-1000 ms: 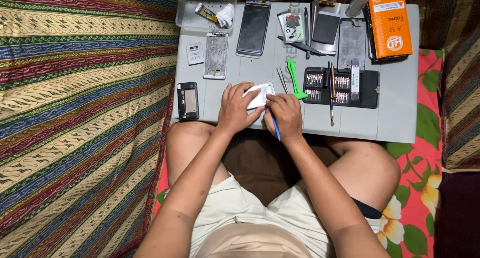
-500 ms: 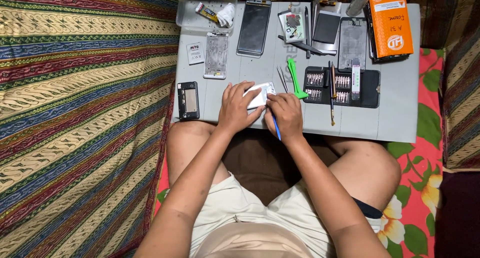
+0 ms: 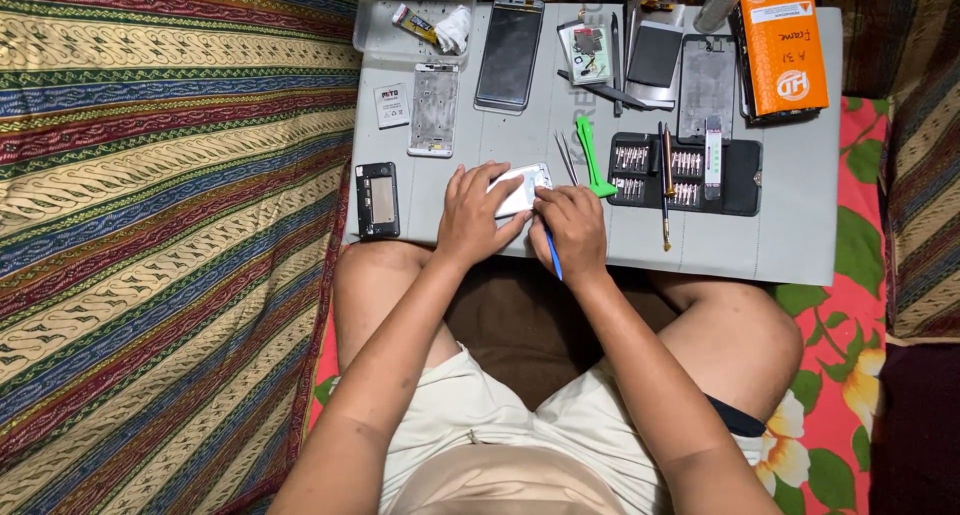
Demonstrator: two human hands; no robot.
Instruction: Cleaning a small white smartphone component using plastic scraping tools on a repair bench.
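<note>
A white phone part (image 3: pixel 522 188) lies on the grey work mat (image 3: pixel 790 235) near its front edge. My left hand (image 3: pixel 472 215) presses down on it and covers most of it. My right hand (image 3: pixel 570 230) grips a thin blue tool (image 3: pixel 553 256) with its tip against the part's right edge. Both hands touch each other over the part. Metal tweezers (image 3: pixel 567 157) and a green pry tool (image 3: pixel 592 158) lie just beyond my right hand.
A black screwdriver bit case (image 3: pixel 735 175) lies open to the right. Phone screens and frames (image 3: pixel 509 53), a battery (image 3: pixel 392 105), a small black phone body (image 3: pixel 377 199), a clear tray (image 3: pixel 400 15) and an orange box (image 3: pixel 785 50) fill the mat. Striped cloth lies left, floral cloth right.
</note>
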